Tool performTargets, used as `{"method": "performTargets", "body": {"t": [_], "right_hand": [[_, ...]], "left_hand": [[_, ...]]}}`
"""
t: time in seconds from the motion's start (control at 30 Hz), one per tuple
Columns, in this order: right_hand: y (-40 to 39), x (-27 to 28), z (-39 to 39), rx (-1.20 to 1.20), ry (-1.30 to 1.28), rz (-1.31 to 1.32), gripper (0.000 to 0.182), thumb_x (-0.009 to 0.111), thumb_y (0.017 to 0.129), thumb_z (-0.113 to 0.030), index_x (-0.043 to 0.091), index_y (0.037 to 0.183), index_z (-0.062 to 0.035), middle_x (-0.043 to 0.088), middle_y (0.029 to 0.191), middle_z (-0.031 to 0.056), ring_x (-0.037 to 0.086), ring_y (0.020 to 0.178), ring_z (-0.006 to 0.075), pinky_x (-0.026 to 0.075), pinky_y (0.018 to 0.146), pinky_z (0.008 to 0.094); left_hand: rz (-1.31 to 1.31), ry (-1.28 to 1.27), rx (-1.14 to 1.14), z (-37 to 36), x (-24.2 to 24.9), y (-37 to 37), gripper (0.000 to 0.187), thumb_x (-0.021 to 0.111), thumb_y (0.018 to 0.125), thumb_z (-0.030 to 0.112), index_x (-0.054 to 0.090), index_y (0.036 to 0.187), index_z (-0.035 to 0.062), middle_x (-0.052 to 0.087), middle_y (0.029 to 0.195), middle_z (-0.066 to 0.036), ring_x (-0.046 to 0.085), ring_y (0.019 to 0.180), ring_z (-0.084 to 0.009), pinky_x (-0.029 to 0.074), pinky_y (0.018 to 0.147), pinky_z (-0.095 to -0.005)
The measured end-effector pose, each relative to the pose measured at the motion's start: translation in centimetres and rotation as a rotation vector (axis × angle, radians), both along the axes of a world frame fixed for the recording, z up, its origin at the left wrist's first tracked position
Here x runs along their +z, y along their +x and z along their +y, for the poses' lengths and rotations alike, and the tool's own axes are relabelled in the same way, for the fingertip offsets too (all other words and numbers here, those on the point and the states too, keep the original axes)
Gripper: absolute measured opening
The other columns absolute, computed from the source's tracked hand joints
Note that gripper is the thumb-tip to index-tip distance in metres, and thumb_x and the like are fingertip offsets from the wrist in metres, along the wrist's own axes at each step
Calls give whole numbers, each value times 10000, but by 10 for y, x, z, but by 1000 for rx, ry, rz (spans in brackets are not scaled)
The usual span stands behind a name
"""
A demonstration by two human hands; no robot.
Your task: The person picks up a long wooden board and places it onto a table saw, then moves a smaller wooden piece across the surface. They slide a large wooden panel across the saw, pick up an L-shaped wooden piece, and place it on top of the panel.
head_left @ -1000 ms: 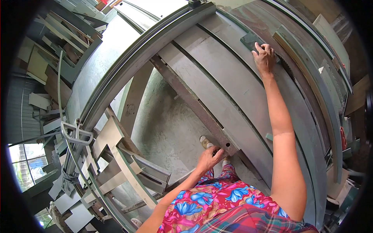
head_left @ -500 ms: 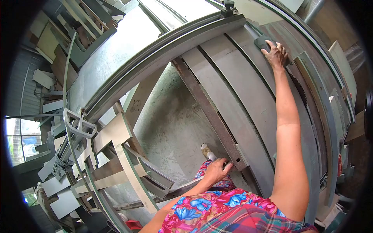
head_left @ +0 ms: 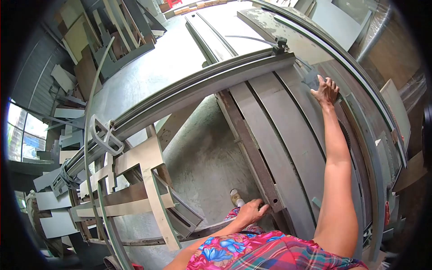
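While the right hand [head_left: 326, 91] bends over a small dark piece [head_left: 311, 79] near the far end of the metal rail [head_left: 202, 90], its fingers are narrowly spread and appear to hold the piece against the bench [head_left: 294, 130]. The piece lies on the person's side of the rail, just beside its far end, and the toothed blade [head_left: 345, 133] shows nearer the person than that end. As far as the work can be judged, the piece is set down on the bench but not let go, and it sits apart from the visible part of the blade. Whether it has been cut, or whether the blade is turning, cannot be told, for the hand hides part of the piece. The left hand [head_left: 253, 212] is well apart from the rail, close to the bench's brown edge bar [head_left: 249, 153]; its fingers are loosely curled, and whether they hold anything cannot be told. At the rail's near end hangs a grey handle [head_left: 105, 136], with notched boards [head_left: 150, 155] below it, apart from both hands and seemingly no part of the present handling.
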State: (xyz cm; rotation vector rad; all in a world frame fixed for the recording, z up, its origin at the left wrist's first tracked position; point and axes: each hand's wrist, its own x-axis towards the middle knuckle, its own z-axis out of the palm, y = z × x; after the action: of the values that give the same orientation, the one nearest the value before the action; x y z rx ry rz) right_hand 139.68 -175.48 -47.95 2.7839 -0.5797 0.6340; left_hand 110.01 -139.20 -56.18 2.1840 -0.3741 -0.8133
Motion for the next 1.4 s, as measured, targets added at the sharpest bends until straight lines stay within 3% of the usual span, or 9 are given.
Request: {"method": "performTargets", "body": {"t": [0.33,0.63,0.87,1.0,1.1,1.2,1.27,1.33,1.4], "right_hand": [[-43,43,-14,2,-3,-60,643,765,557,-312,526,1145,-206,522,1112,91,486,1051,263,364,877,433],[-109,151,-33,57,-165,-182,622,732,597,-284,509,1173,-208,509,1123,85,504,1030,276,397,838,471],[-223,182,-34,96,-144,-353,615,718,593,-247,518,1172,-197,514,1111,88,518,998,283,423,808,442],[-312,183,-33,136,-126,-439,612,715,601,-225,518,1179,-185,520,1106,74,510,1019,284,423,824,423],[-384,178,-31,103,-72,-486,616,725,602,-199,520,1181,-157,519,1113,83,501,1036,285,422,841,405],[-460,175,-14,179,71,-569,601,725,619,-173,521,1183,-132,516,1119,105,493,1047,287,413,859,405],[-491,172,8,186,189,-589,588,721,633,-159,520,1183,-113,510,1125,123,489,1053,288,407,868,410],[-512,161,25,258,376,-596,568,706,665,-149,507,1195,-101,502,1140,128,484,1067,268,409,883,408],[-524,143,44,349,621,-609,564,704,673,-146,502,1198,-92,496,1153,124,489,1064,253,421,879,395]], "left_hand": [[-1,34,-22,-1,3,-1,428,458,825,426,576,973,42,593,941,-191,559,887,-365,440,757,-429],[-57,-22,9,0,-8,-6,478,485,797,454,582,940,8,592,895,-242,569,863,-380,452,739,-439],[-106,-96,117,5,-1,-10,489,511,773,459,573,984,22,606,904,-223,573,893,-369,450,770,-425],[-201,-299,409,7,-10,-17,375,587,759,336,575,977,31,624,836,-174,613,794,-289,475,705,-362],[-424,-399,510,9,-2,-25,303,606,759,236,562,968,20,617,778,-140,614,724,-229,479,664,-317],[-603,-586,587,-4,59,-33,268,601,773,198,551,965,18,596,724,-108,599,672,-183,471,639,-285],[-551,-794,563,-24,92,-32,263,594,781,186,542,980,22,582,705,-92,577,639,-156,463,622,-277],[-550,-794,399,-38,147,-39,267,555,832,140,499,1059,11,602,809,-63,560,725,-102,449,642,-246],[-487,-917,268,-58,195,-51,405,564,838,211,422,1158,7,595,919,-120,578,828,-156,463,709,-271]]}}
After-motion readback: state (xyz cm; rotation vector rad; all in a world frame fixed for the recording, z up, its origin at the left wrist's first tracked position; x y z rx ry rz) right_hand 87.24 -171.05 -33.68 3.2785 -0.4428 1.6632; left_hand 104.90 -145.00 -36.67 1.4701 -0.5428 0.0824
